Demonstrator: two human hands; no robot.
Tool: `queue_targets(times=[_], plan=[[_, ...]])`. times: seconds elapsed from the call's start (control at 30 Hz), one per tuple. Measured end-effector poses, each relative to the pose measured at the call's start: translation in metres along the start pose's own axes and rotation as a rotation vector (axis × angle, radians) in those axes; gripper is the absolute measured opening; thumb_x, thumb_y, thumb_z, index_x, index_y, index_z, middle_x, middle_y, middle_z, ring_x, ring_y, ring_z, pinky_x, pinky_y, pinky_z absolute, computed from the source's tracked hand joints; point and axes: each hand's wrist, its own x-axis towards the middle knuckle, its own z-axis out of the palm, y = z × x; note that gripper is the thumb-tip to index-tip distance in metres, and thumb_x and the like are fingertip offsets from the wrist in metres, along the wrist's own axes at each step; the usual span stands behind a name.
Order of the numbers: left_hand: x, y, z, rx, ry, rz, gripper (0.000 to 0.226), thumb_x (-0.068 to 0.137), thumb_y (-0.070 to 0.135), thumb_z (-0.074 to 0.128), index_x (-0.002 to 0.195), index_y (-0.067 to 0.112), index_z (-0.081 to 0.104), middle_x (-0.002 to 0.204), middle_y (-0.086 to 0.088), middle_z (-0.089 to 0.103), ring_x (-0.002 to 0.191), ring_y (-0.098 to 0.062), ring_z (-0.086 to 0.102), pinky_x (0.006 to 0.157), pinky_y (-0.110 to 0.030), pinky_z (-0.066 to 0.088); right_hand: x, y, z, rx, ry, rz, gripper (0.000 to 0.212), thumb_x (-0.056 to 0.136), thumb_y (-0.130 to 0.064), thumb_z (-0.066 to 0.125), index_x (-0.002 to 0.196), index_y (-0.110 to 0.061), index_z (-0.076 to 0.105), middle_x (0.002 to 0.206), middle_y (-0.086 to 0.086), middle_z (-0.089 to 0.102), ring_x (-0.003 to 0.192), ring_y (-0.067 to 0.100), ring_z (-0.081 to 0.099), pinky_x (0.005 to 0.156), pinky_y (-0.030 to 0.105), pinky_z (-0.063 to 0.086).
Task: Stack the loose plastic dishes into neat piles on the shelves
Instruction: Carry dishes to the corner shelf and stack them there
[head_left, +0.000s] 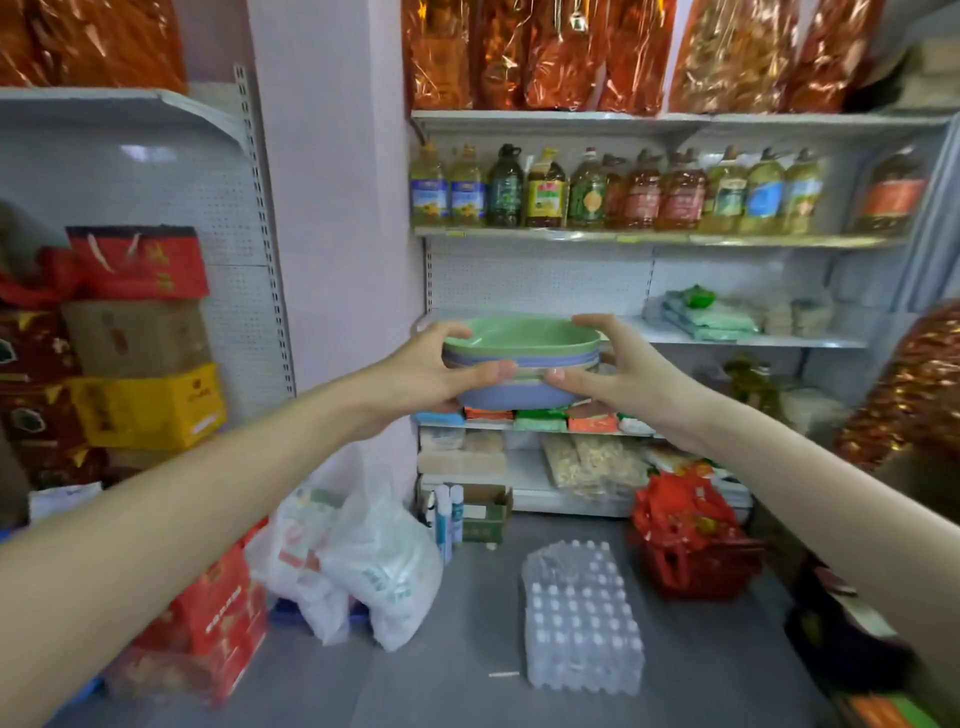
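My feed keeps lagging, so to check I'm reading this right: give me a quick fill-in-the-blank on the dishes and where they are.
1. The top dish of the held stack is ____ in colour.
2. The stack is held by ____ hands, the left hand and right hand on opposite sides.
3. The bottom dish of the stack is ____ in colour.
4. The shelf above the stack carries a row of ____ of oil.

Missing words: green; two; blue; bottles

Bright, even overhead light; soft shadows. Glare on foil bags (571, 52) at top. Wide-angle bending toward edges; slight motion blur, esp. right side; centre fairly sharp.
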Motion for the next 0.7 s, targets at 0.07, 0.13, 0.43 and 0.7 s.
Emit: queue_targets(times=[0.07, 0.13, 0.43, 0.7], plan=[[0.033, -0.020, 0.010, -0.058, 0.009, -0.010, 0.097, 0.052, 0.064, 0.064, 0.135, 0.021, 0.038, 0.124, -0.006, 0.047, 0.108, -0.017, 0.057, 0.088, -0.038, 0.055, 0.028, 0.024, -0.003, 0.010, 0.015, 0.028, 0.073, 0.079, -0.024, 0.071, 0.139, -0.023, 0.030, 0.102, -0.014, 0.043, 0.082, 0.001, 0.059, 0.065, 0.021, 0.058], [0.071, -0.040, 0.016, -0.083, 0.029, 0.011, 0.088, 0.061, 0.063, 0.063, 0.134, 0.021, 0.039, 0.119, -0.005, 0.049, 0.107, -0.018, 0.057, 0.088, -0.039, 0.055, 0.062, 0.047, -0.005, 0.002, 0.015, 0.040, 0.071, 0.081, -0.028, 0.069, 0.140, -0.023, 0.031, 0.113, -0.007, 0.050, 0.085, 0.003, 0.061, 0.062, 0.018, 0.056], [0.263, -0.114, -0.005, -0.062, 0.046, 0.051, 0.053, 0.080, 0.045, 0.063, 0.125, 0.022, 0.048, 0.103, -0.004, 0.049, 0.094, -0.019, 0.060, 0.080, -0.035, 0.058, 0.240, 0.128, -0.010, 0.036, 0.096, 0.091, 0.049, 0.081, -0.029, 0.068, 0.124, -0.020, 0.046, 0.109, 0.002, 0.052, 0.079, 0.012, 0.064, 0.058, 0.018, 0.054], [0.397, -0.192, 0.009, -0.009, -0.036, -0.018, 0.078, 0.059, 0.072, 0.066, 0.122, 0.030, 0.048, 0.105, 0.002, 0.053, 0.101, -0.024, 0.062, 0.086, -0.042, 0.055, 0.363, 0.224, -0.028, 0.127, 0.044, 0.206, 0.060, 0.059, -0.055, 0.069, 0.111, -0.028, 0.057, 0.115, 0.017, 0.052, 0.083, 0.017, 0.065, 0.067, 0.027, 0.056]])
